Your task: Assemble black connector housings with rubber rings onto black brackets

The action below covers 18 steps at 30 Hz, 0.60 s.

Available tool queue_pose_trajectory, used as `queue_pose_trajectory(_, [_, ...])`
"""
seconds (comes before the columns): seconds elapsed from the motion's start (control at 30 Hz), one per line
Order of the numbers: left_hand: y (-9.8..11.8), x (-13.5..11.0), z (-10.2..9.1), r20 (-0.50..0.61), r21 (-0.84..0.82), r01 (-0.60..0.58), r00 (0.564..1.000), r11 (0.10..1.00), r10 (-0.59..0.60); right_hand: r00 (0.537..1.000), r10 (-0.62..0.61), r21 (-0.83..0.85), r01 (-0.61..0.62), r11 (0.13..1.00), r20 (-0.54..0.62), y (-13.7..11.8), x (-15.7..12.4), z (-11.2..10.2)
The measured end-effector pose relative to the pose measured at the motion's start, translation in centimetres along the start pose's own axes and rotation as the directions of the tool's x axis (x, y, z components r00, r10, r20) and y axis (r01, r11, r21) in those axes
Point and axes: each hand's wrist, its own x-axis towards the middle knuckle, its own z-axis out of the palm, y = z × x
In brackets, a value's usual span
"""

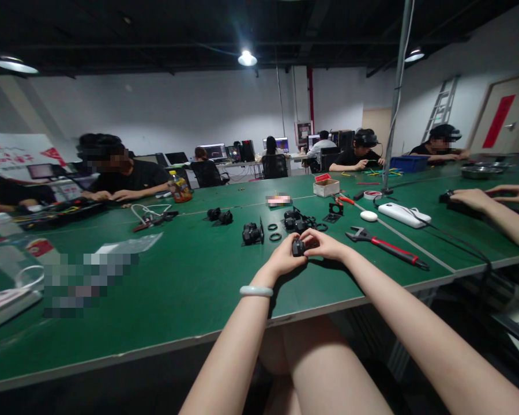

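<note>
Between both hands, just above the green table [190,271], is a small black ribbed plastic part [299,248]; its exact kind is unclear. My left hand [282,256], with a pale bangle on the wrist, closes round its left side. From the right, the fingers of my right hand [324,244] pinch it. Just beyond lie similar black parts [294,220], partly hidden by my fingers. Two black rings [275,237] rest to the left of these, beside a black fitting with an upright plate [252,233]. Another pair of black fittings [219,216] sits farther left.
An adjustable wrench [389,246] with red and black handle lies to the right, near a white power strip [404,215] and its cable. A metal pole [398,92] rises behind. A drink bottle [180,187] and plastic bags [130,245] stand left. Co-workers' hands [476,199] work at right.
</note>
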Motion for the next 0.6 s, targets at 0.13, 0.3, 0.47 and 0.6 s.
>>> queue_pose_trajectory(0.13, [-0.3, 0.0, 0.1, 0.001, 0.011, -0.023, 1.000, 1.000, 0.023, 1.000, 0.005, -0.026, -0.005, 1.000, 0.005, -0.1, 0.0, 0.0])
queue_pose_trajectory(0.3, [-1.0, 0.2, 0.3, -0.027, 0.032, 0.006, 1.000, 0.999, -0.005, 1.000, 0.018, -0.056, -0.018, 0.998, -0.009, -0.1, 0.0, 0.0])
queue_pose_trajectory(0.47, [-1.1, 0.2, 0.4, -0.026, 0.014, 0.007, 1.000, 1.000, -0.007, 1.000, 0.007, -0.105, -0.010, 0.994, -0.029, 0.4, 0.2, -0.1])
queue_pose_trajectory(0.6, [-0.8, 0.2, 0.3, -0.031, -0.004, 0.037, 0.999, 0.999, -0.038, 0.999, 0.000, -0.126, -0.005, 0.992, -0.046, 0.8, 0.3, -0.1])
